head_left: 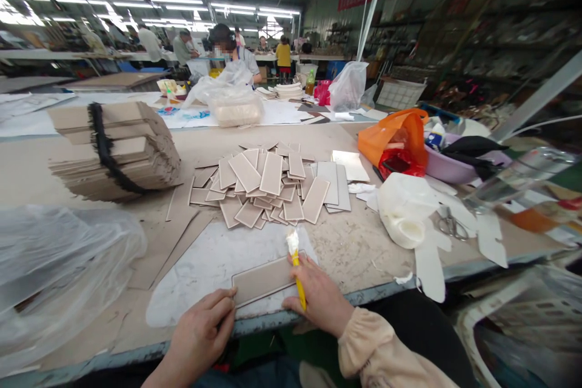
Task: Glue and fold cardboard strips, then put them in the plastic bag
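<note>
A flat beige rectangular panel with a pale edge (264,280) lies on a white sheet (182,291) at the table's front edge. My left hand (202,327) pinches the panel's left end between thumb and fingers. In my right hand (321,294) is a brush (297,279) with a yellow handle, its bristles up and coated white. The fingers of that hand also rest at the panel's right end. Just beyond the sheet is a loose heap of similar beige panels (259,179), with a few grey pieces (334,185) at its right.
At the left stands a stack of boards bound with a black strap (102,145), behind a clear plastic bag (59,279). To the right are a white plastic container (404,200), scissors (451,224), an orange bag (386,136) and a lilac basin (448,165). A person sits across the table.
</note>
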Motion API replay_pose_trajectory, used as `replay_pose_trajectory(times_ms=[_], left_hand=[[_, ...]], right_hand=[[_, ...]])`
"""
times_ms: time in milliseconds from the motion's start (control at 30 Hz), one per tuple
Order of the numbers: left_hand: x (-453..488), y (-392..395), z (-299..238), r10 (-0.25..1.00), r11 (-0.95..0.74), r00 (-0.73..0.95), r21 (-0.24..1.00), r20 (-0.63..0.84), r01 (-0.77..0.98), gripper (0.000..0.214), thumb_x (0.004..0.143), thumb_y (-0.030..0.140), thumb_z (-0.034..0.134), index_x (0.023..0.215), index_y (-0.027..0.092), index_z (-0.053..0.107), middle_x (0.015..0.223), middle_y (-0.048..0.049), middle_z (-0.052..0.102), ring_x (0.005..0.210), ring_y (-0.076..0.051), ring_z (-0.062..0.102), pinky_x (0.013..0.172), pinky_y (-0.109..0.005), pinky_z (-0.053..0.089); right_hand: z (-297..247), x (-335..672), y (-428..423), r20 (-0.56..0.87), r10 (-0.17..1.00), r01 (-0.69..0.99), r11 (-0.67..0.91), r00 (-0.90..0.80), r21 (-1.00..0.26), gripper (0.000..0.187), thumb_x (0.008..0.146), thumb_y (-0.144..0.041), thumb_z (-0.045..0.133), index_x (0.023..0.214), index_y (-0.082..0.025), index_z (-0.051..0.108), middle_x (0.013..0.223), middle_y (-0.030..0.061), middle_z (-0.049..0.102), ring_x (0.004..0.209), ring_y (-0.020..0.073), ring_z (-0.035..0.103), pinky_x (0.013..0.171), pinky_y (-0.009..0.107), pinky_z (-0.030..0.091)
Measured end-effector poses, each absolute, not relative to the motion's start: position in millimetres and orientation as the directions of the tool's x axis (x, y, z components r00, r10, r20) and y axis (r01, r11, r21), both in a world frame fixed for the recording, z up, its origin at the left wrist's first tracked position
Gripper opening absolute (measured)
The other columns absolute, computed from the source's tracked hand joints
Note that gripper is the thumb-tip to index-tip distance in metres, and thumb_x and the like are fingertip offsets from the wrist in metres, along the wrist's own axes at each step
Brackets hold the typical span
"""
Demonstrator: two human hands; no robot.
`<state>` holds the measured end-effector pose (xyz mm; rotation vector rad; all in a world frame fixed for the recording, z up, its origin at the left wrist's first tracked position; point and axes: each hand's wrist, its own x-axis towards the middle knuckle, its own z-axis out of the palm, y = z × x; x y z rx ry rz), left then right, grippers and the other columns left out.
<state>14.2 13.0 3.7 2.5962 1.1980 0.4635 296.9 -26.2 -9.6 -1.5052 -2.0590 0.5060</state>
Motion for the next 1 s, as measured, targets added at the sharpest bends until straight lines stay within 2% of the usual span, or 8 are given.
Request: replay_pose_trajectory(times_ms=[100,200,333,433,600,767,900,1000], left_hand=[[19.4,17.2,7.9,0.817,-0.55,0.571,0.398,0.076,0.734,0.028,0.095,0.032,0.043,0.077,0.022,0.063,0.099,-0.004,0.068,0.087,-0.016,0.068,0.074,-0.025,0.054],[27.7,28.1,13.9,0.871,-0.468,0.488,0.379,0.049,0.798,0.016,0.088,0.031,0.053,0.093,0.022,0.065,0.098,-0.0064,0.067,0.089,-0.021,0.065,0.079,-0.033,0.053],[41.3,47.3,23.7,0.896,-0.403,0.443,0.383,-0.018,0.831,0.043,0.07,0.023,0.066,0.113,0.017,0.063,0.117,-0.0126,0.06,0.106,-0.026,0.059,0.093,-0.04,0.047],[50.1,57.1,30.5,0.891,-0.324,0.417,0.395,-0.177,0.86,0.03,0.063,0.021,0.067,0.093,0.017,0.064,0.099,-0.0072,0.061,0.093,-0.023,0.06,0.083,-0.034,0.046],[54.6,55.1,34.2,0.913,-0.239,0.346,0.406,-0.215,0.882,0.018,0.063,0.027,0.064,0.073,0.019,0.052,0.073,0.0012,0.057,0.071,-0.018,0.055,0.064,-0.027,0.04],[48.1,36.9,28.9,0.932,0.008,0.303,0.847,-0.199,0.531,0.031,0.068,0.046,0.066,0.074,0.019,0.051,0.066,0.0037,0.054,0.066,-0.015,0.053,0.061,-0.025,0.041],[45.5,17.2,22.1,0.899,0.245,0.295,0.931,-0.323,0.271,0.041,0.072,0.053,0.069,0.088,0.016,0.06,0.075,0.0004,0.061,0.068,-0.014,0.055,0.062,-0.024,0.042],[47.5,5.3,18.6,0.885,0.327,0.297,0.933,-0.359,0.152,0.042,0.073,0.053,0.071,0.09,0.015,0.06,0.074,0.0002,0.062,0.065,-0.012,0.053,0.06,-0.024,0.042]], right_hand=[[-9.7,296.6,-25.0,0.191,0.956,0.756,0.292,-0.221,-0.586,0.04,0.073,-0.026,0.082,0.102,-0.019,0.055,0.14,0.0149,0.049,0.134,0.0316,0.04,0.112,0.051,0.033],[-10.4,296.2,-24.6,0.203,0.955,0.751,0.294,-0.215,-0.591,0.044,0.071,-0.025,0.084,0.102,-0.019,0.054,0.137,0.0151,0.052,0.132,0.0329,0.042,0.111,0.052,0.034],[-11.8,299.8,-25.4,0.245,0.949,0.715,0.311,-0.198,-0.627,0.041,0.075,-0.022,0.081,0.103,-0.02,0.052,0.136,0.0151,0.053,0.13,0.0318,0.045,0.109,0.05,0.038],[-12.3,304.8,-26.2,0.314,0.94,0.644,0.322,-0.132,-0.694,0.032,0.081,-0.016,0.072,0.103,-0.022,0.048,0.138,0.0138,0.051,0.127,0.0265,0.049,0.103,0.044,0.045],[-8.2,318.5,-24.5,0.442,0.894,0.605,0.317,0.065,-0.73,0.014,0.089,-0.018,0.058,0.095,-0.024,0.047,0.13,0.0124,0.058,0.124,0.0252,0.054,0.096,0.042,0.049],[-0.3,327.9,-22.8,0.434,0.878,0.498,0.29,0.202,-0.817,0.016,0.091,-0.03,0.058,0.096,-0.025,0.044,0.128,0.0126,0.06,0.116,0.0243,0.06,0.092,0.042,0.051],[6.6,325.1,-24.1,0.399,0.895,0.387,0.302,0.198,-0.871,0.02,0.09,-0.034,0.06,0.095,-0.025,0.043,0.116,0.0078,0.066,0.104,0.021,0.065,0.086,0.035,0.052],[12.0,321.6,-25.8,0.394,0.893,0.369,0.298,0.218,-0.88,0.02,0.088,-0.036,0.062,0.089,-0.024,0.045,0.088,-0.0003,0.065,0.078,0.0172,0.064,0.072,0.027,0.05]])
